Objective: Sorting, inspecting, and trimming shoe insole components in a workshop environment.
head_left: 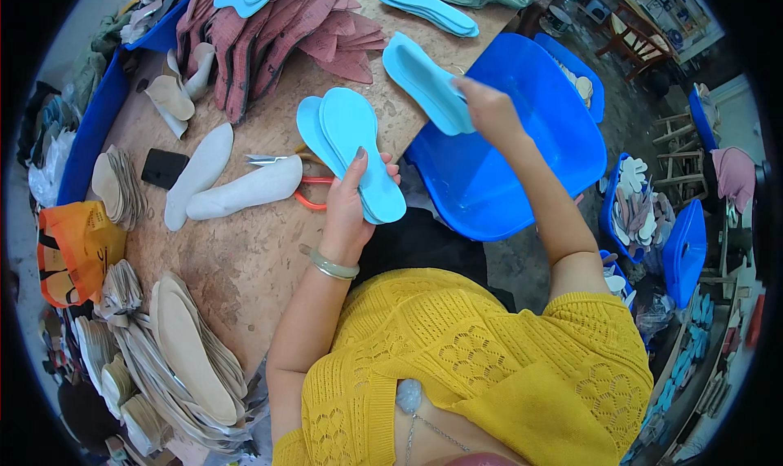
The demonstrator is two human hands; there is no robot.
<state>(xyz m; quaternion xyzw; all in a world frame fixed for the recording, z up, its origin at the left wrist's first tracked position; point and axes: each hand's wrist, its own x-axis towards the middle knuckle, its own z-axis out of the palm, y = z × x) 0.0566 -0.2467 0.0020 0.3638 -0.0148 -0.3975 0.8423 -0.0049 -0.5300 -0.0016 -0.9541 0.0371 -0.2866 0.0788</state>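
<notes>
My left hand [352, 195] grips two light blue foam insoles [349, 144] stacked together, toes pointing away from me, above the near edge of the wooden table [236, 254]. My right hand [489, 107] holds another light blue insole [424, 79] by its heel over the table's right edge, beside a blue plastic chair [522, 148]. Two white insoles [232, 185] lie on the table left of my left hand, with orange-handled scissors [306, 190] partly under them.
A pile of dark red insole pieces [277, 34] and more blue insoles [428, 8] lie at the far side. Beige insole stacks [188, 352] sit at the near left, an orange bag [77, 246] at the left. Blue bins [681, 250] stand on the floor right.
</notes>
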